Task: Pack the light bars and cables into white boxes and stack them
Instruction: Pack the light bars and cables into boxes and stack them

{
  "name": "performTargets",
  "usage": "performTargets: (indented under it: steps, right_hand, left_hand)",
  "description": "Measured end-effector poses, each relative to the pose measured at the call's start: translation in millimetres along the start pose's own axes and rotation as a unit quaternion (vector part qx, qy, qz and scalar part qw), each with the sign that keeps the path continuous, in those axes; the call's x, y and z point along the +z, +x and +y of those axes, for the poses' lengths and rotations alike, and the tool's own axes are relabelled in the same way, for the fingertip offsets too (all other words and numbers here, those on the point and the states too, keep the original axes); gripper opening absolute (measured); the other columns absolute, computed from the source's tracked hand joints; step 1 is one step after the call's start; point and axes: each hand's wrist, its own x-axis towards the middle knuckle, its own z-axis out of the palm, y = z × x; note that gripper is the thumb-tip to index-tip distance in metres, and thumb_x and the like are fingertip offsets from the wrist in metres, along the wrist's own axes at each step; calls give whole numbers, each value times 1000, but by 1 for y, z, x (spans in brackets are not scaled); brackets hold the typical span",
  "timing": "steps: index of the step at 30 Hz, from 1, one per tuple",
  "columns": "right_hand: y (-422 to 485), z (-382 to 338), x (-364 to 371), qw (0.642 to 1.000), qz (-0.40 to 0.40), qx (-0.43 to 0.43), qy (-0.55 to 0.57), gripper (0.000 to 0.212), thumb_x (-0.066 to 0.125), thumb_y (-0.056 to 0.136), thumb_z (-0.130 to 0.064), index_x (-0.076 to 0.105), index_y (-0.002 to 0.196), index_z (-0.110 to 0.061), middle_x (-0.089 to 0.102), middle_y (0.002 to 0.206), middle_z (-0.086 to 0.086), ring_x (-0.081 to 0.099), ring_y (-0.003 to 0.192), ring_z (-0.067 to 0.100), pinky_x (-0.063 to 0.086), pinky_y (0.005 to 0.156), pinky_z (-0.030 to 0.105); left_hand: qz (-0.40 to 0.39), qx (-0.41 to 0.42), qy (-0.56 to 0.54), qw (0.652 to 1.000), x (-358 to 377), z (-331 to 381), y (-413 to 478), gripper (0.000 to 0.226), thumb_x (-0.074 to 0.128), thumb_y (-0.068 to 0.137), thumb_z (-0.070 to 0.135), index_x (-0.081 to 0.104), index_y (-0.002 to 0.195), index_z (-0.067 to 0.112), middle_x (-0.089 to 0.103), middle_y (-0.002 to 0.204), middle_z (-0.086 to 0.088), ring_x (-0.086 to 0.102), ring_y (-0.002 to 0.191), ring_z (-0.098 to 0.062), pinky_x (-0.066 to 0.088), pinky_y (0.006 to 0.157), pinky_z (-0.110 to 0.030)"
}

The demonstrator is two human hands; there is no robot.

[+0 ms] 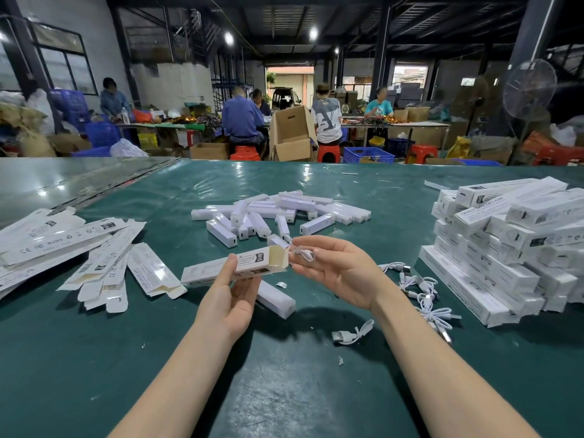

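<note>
White box [205, 272] gripped mid-length by left hand [228, 300], open end facing right | right hand [336, 268] pinches what looks like a coiled cable [304, 254] at that opening | light bars [278, 213] piled behind on green table [284, 390] | packed boxes [512, 245] stacked far right

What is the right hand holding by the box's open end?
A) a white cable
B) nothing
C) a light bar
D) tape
A: the right hand pinches a white cable at the open end of the box that the left hand grips.
</note>
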Motion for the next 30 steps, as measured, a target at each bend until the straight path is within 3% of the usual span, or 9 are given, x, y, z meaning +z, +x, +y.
performTargets:
  steps: [4,9,11,14,18,23,26,30]
  right_hand:
    - [0,2,2,997,15,-19,-69,19,59,73,7,66,88,-2,72,79,8,69,76,16,55,71,21]
    - [2,5,1,980,87,-56,-171,20,60,77,16,62,75,-4,68,64,2,64,58,12,54,62,19]
    - [2,5,2,970,122,-80,-192,21,62,75,15,62,72,-5,68,62,2,63,56,12,53,59,20]
    - [1,-3,2,957,181,-138,-179,23,63,75,15,58,76,-7,67,58,1,62,52,12,52,53,21]
    - [0,-21,13,952,160,-198,-169,30,62,77,12,50,88,-14,65,59,-3,61,55,11,49,56,19]
    - [3,-17,36,954,101,-176,-223,38,65,75,13,50,93,-17,65,63,-3,64,59,14,54,67,24]
    - [2,-6,41,917,167,-180,-315,40,70,72,8,49,87,-22,66,65,-6,65,60,11,49,59,18]
    - [2,1,39,891,227,-204,-336,38,73,71,2,50,79,-26,57,73,-4,64,62,18,50,58,31]
  left_hand:
    - [-5,-1,11,1000,1,-1,0,9,60,88,11,57,84,3,67,56,-11,67,49,-19,56,52,-33]
    - [-3,-2,12,1000,0,-1,2,8,60,88,10,57,85,3,67,56,-12,67,49,-19,56,51,-33]
    - [-2,0,15,1000,-1,-1,2,8,61,88,10,58,85,3,67,57,-12,68,53,-20,57,54,-33]
    - [5,12,27,1000,-1,-1,3,7,62,87,9,59,84,4,69,62,-11,66,72,-21,58,70,-36]
    - [16,23,48,998,-1,-3,3,6,62,87,9,58,88,4,65,84,-13,64,80,-23,55,80,-39]
    - [19,21,58,998,0,-6,1,9,62,87,10,58,82,5,67,71,-11,63,75,-21,58,63,-36]
    - [23,20,46,998,1,-6,-2,10,61,87,10,57,81,4,68,63,-10,64,72,-21,55,67,-37]
    - [10,15,4,1000,3,-6,-2,9,61,88,10,57,84,3,69,62,-10,66,65,-19,58,68,-36]
